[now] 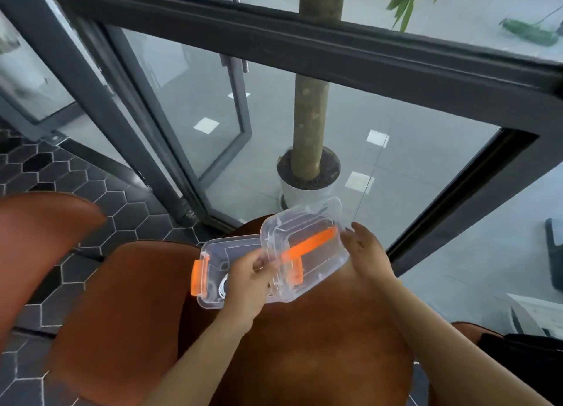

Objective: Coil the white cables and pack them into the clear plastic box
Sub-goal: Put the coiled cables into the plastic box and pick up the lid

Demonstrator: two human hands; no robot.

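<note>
A clear plastic box (213,259) with orange latches rests on the round brown table (320,344). Inside it, partly behind my left hand, lies a coiled white cable (224,286). The clear lid (307,253), with an orange handle, is tilted above the box's right half. My left hand (248,283) grips the lid's near left edge. My right hand (364,250) touches the lid's right end with its fingers spread.
Two brown chairs (122,314) stand to the left of the table on a dark hexagon-tiled floor. Behind the table are a dark-framed glass wall and door, and a potted tree (307,174) in a white pot beyond the glass.
</note>
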